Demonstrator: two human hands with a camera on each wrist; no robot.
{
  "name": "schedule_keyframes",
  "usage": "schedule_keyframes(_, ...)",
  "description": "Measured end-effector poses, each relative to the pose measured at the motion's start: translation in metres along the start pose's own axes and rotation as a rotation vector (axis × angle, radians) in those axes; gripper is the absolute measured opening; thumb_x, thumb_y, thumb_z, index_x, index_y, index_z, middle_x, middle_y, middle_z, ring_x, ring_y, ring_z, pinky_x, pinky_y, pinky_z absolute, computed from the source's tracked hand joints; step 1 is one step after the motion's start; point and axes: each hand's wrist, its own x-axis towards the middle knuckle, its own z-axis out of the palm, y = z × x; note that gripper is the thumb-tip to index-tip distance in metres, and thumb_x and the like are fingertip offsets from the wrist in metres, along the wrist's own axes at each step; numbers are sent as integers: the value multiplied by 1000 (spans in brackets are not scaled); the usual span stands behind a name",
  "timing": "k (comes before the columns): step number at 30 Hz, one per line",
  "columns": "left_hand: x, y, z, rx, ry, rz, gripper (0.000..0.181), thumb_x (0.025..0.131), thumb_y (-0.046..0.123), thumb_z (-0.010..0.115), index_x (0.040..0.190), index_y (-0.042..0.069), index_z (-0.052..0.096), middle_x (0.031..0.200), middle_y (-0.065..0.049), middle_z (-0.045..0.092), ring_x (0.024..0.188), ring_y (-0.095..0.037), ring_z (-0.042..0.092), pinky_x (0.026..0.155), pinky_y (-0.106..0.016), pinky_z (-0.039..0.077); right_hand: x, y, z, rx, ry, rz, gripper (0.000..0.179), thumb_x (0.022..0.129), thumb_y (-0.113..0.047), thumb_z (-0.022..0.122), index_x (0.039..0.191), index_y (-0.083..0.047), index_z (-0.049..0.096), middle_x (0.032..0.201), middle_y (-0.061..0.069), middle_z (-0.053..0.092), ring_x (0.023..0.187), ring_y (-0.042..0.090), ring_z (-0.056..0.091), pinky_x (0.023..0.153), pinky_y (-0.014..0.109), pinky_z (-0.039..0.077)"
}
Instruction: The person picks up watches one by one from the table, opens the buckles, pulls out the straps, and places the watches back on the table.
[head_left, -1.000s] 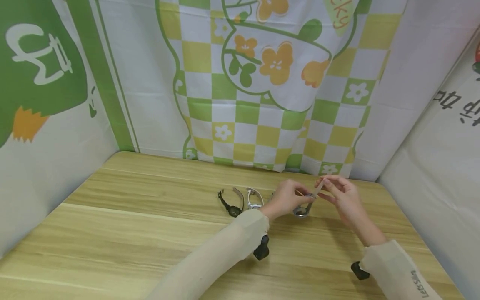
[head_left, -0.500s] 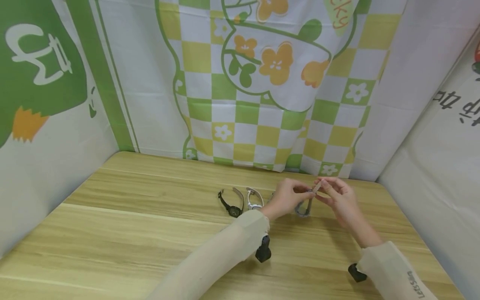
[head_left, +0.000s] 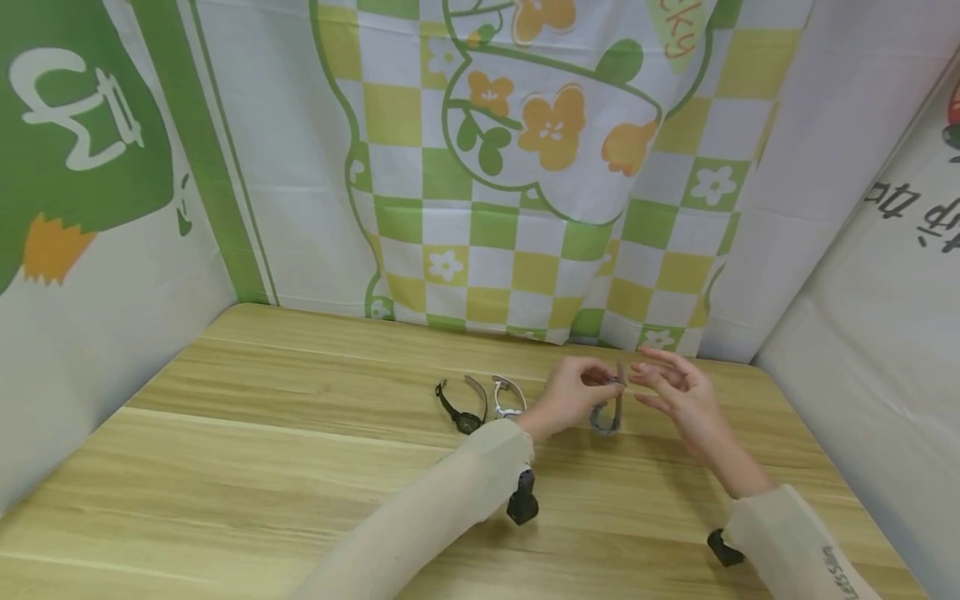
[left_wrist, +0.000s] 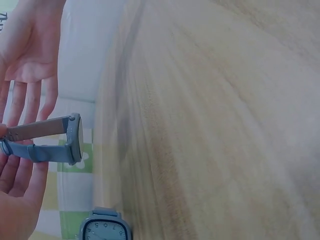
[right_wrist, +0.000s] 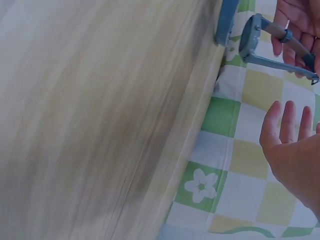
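Note:
My left hand pinches the strap of a blue-grey wristwatch, whose case hangs below the fingers. Seen from the left wrist, the watch lies on its side in the air, both strap halves brought together at the fingertips. My right hand is just right of it with fingers spread and slightly bent, holding nothing. The right wrist view also has a gap between the right hand and the strap. A second blue-grey watch with a squarish dial rests on the table, mostly hidden behind my left hand in the head view.
Left of my left hand, a black watch and a white watch lie in a row on the wooden table. A checkered cloth hangs along the table's back edge. Pale printed sheets stand at both sides.
The right hand has let go of the strap end and drawn slightly away to the right, its fingers spreading. The left hand still holds the watch, and its strap end now stands more upright.

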Motion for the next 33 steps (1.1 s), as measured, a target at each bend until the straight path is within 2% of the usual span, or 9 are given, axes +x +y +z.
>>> schedule_keyframes(4, -1, -3, -1, -75, -4, -1, 17, 99, 8, 75, 111, -3, 75, 106, -16, 78, 96, -30, 75, 76, -25, 60, -2, 3, -3, -62, -37, -11, 36, 108, -7, 60, 143, -3, 56, 116, -12, 74, 106, 3, 71, 89, 24, 61)
schedule_keyframes(7, -2, -5, -3, -115, -19, -17, 20, 100, 9, 74, 115, -3, 74, 109, -17, 77, 103, -39, 73, 79, -28, 61, -4, 5, -4, -88, -59, -9, 35, 108, -7, 61, 143, -5, 56, 117, -12, 73, 105, 2, 71, 90, 24, 60)
schedule_keyframes(12, -3, -7, -6, -166, -42, -41, 24, 101, 11, 72, 120, -3, 72, 115, -17, 76, 104, -32, 74, 84, -26, 60, -5, 7, -4, -119, -63, 21, 30, 105, -8, 65, 134, -17, 61, 116, -13, 72, 105, 2, 71, 90, 26, 61)
schedule_keyframes(18, -3, -8, -8, -226, -67, -45, 26, 104, 10, 69, 124, -5, 69, 122, -20, 73, 119, -45, 67, 88, -27, 60, -7, 8, -1, -167, -61, 67, 32, 103, -7, 69, 132, -4, 57, 114, -14, 72, 104, 2, 71, 91, 30, 61)
schedule_keyframes(24, -2, -7, -7, -283, -67, -44, 26, 105, 9, 66, 126, -7, 67, 125, -21, 70, 122, -45, 65, 93, -31, 61, -10, 12, 2, -184, -81, 76, 46, 102, -3, 69, 139, 13, 47, 114, -12, 71, 104, 2, 71, 89, 28, 61)
schedule_keyframes(30, -1, -8, -6, -299, -58, -57, 28, 106, 11, 65, 128, -6, 67, 127, -19, 69, 127, -46, 62, 95, -32, 60, -11, 14, 5, -203, -93, 74, 46, 102, -2, 68, 139, 16, 47, 113, -6, 70, 102, 3, 70, 89, 26, 61)
schedule_keyframes(33, -1, -9, -5, -362, -63, -75, 28, 107, 11, 63, 128, -7, 66, 125, -15, 68, 125, -43, 63, 98, -36, 60, -10, 14, 5, -218, -95, 69, 45, 102, -3, 68, 138, 16, 49, 114, -3, 70, 101, 3, 70, 89, 26, 61)
